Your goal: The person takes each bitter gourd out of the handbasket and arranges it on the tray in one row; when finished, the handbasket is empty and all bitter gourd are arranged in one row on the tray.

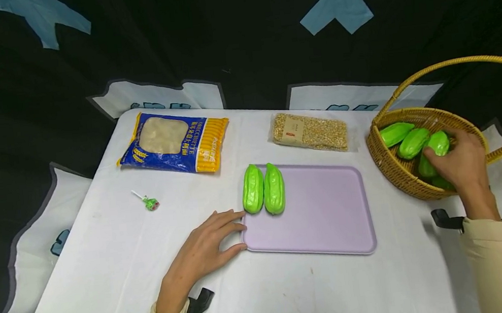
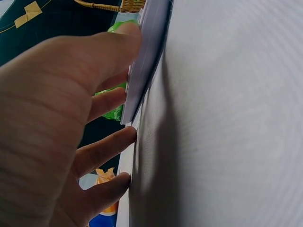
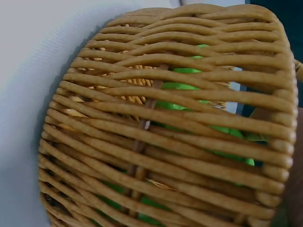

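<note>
Two glossy bright-green, ridged model bitter melons (image 1: 252, 189) lie side by side on the left part of a lilac tray (image 1: 321, 210). My left hand (image 1: 210, 245) lies at the tray's left edge, fingers spread and thumb touching the rim; the left wrist view shows the thumb (image 2: 125, 42) against the tray's side. Over in a wicker basket (image 1: 390, 172), my right hand (image 1: 462, 159) grips a green bitter melon (image 1: 438, 144) between thumb and fingers. Several more green bitter melons (image 1: 412, 143) lie in the basket. Basket weave (image 3: 165, 123) hides most of that hand in the right wrist view.
A blue and yellow pasta bag (image 1: 167, 142) lies at the back left. Behind the tray is a clear packet of yellowish grains (image 1: 310, 132). A lollipop (image 1: 149, 203) lies left of the tray. The basket's tall handle (image 1: 466, 60) arches over its right side.
</note>
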Action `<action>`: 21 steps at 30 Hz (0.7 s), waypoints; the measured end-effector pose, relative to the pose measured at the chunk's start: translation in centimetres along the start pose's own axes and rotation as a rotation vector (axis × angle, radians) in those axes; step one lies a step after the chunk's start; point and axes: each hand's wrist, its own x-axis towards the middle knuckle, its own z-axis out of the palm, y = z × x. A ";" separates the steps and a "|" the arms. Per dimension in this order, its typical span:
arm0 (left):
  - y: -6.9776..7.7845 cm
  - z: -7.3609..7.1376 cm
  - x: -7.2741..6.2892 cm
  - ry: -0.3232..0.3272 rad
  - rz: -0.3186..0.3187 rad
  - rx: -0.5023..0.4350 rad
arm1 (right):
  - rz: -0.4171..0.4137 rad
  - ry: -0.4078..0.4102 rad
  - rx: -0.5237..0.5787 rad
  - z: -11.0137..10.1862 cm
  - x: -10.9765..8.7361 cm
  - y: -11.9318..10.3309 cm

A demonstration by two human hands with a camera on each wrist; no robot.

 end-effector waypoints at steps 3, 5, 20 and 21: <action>-0.1 0.1 0.0 0.003 0.004 0.002 | -0.012 0.019 0.005 -0.2 -0.4 -0.2; -0.1 0.1 -0.1 0.002 0.003 0.006 | -0.020 0.033 0.004 -0.3 -0.5 -0.5; 0.1 -0.2 0.0 -0.003 0.002 0.002 | -0.077 0.157 0.108 -1.2 -3.2 -4.5; 0.1 -0.2 0.0 -0.005 0.000 0.002 | -0.076 0.159 0.115 -1.2 -3.4 -4.9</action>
